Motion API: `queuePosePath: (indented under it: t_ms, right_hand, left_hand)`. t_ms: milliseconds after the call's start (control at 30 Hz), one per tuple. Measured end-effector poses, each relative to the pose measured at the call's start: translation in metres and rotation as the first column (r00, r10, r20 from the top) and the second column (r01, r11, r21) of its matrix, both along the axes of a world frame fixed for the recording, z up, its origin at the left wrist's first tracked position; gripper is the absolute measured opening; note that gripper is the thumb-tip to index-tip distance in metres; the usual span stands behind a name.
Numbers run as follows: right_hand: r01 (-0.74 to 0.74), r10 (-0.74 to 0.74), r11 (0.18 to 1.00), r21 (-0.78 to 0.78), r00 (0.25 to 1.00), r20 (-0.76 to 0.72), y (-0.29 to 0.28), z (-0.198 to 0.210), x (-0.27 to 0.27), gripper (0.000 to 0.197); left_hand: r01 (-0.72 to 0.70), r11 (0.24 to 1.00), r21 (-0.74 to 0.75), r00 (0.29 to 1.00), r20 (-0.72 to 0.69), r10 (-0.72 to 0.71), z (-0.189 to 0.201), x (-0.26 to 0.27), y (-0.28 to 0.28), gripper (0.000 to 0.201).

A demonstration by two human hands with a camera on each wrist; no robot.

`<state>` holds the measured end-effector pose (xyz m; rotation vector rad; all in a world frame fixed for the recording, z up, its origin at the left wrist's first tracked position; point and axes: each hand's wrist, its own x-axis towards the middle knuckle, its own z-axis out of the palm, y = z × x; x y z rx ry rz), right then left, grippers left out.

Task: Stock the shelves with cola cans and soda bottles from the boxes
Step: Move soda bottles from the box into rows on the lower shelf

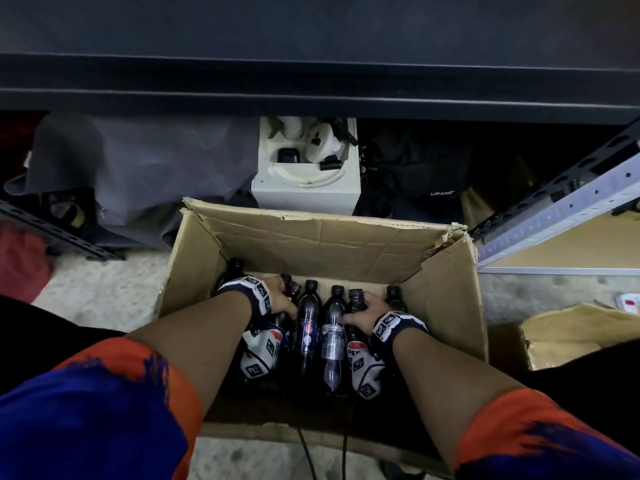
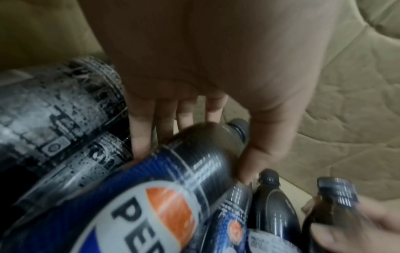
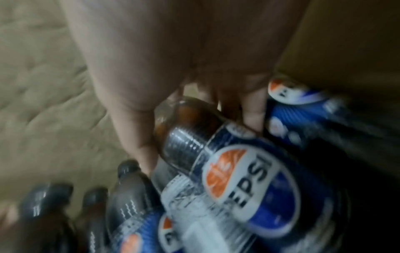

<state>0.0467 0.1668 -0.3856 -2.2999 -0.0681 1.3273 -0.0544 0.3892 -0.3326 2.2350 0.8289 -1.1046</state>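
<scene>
At the far left of the head view, a grey cloth [image 1: 138, 168] lies draped under the dark shelf edge [image 1: 311, 98], which spans the upper frame. Right of the cloth stands a white moulded tray [image 1: 306, 164] with small dark parts in its recesses.

Below it, at frame centre, sits the open cardboard box [image 1: 346, 244] on the pale floor [image 1: 104, 282]. The soda bottles [image 1: 309, 320] stand in a row across the lower part of the box, dark with black caps and blue labels.

The left hand [image 1: 277, 296] is inside the box at the left end of the row. In the left wrist view its fingers [image 2: 140, 133] reach down behind the shoulder of a blue-labelled bottle [image 2: 168, 188] and its thumb lies on the near side, so the hand is closed round that bottle near its neck.

The right hand [image 1: 363, 313] is inside the box at the right end of the row. In the right wrist view its thumb [image 3: 138, 137] and fingers bracket the brown shoulder of the right-hand bottle [image 3: 216, 154], gripping it below the cap.

Both wrists carry white bands with black square markers [image 1: 259, 292]. Orange-and-blue sleeves [image 1: 104, 410] fill the lower corners.

At the right edge, a perforated metal shelf rail [image 1: 571, 202] runs diagonally above a second cardboard box [image 1: 571, 327].
</scene>
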Motion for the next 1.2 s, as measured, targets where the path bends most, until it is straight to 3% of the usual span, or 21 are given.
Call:
queuePosePath:
  t_ms: [133,367,500,600,733,833,900,1000,1033,1200]
  right_hand:
    - [-0.010,0.008,0.999,-0.030,0.999,-0.050,0.001,-0.005,-0.003,0.102]
    - [0.062,-0.062,0.997,-0.046,0.998,0.006,0.003,-0.019,-0.012,0.076]
    - [0.149,-0.150,0.989,0.011,0.988,0.029,0.000,-0.022,-0.017,0.034]
    - [0.185,-0.189,0.979,0.088,0.981,0.034,-0.003,-0.022,-0.020,0.036]
    - [0.238,-0.250,0.962,0.133,0.965,0.080,-0.005,-0.028,-0.022,0.061]
    - [0.264,-0.284,0.948,0.177,0.953,0.103,-0.004,-0.025,-0.020,0.037]
    - [0.267,-0.293,0.941,0.209,0.950,0.107,-0.001,-0.017,-0.016,0.030]
    - [0.246,-0.274,0.940,0.238,0.957,0.092,0.006,-0.003,-0.014,0.025]
    - [0.229,-0.259,0.941,0.249,0.961,0.096,0.009,0.002,-0.013,0.026]
    - [0.165,-0.235,0.933,0.319,0.952,0.196,0.024,0.028,-0.007,0.028]
  left_hand:
    - [-0.063,0.997,-0.055,0.998,-0.003,0.063,-0.001,0.001,0.001,0.089]
    - [-0.122,0.983,-0.133,0.992,0.019,0.126,-0.014,-0.004,-0.010,0.084]
    - [-0.149,0.977,-0.152,0.988,0.026,0.155,-0.016,-0.004,-0.012,0.093]
    - [-0.143,0.974,-0.174,0.989,0.023,0.149,-0.018,-0.004,-0.011,0.104]
    - [-0.193,0.967,-0.168,0.981,-0.005,0.195,-0.018,-0.004,-0.016,0.113]
    - [-0.198,0.965,-0.175,0.978,0.025,0.205,-0.018,-0.004,-0.017,0.118]
    - [-0.208,0.961,-0.183,0.974,0.046,0.220,-0.017,-0.005,-0.016,0.098]
    - [-0.222,0.949,-0.222,0.962,0.109,0.251,-0.007,-0.001,-0.016,0.042]
    - [-0.211,0.951,-0.225,0.961,0.130,0.243,0.001,0.002,-0.017,0.035]
    - [-0.216,0.937,-0.275,0.911,0.287,0.294,0.032,0.010,-0.018,0.041]
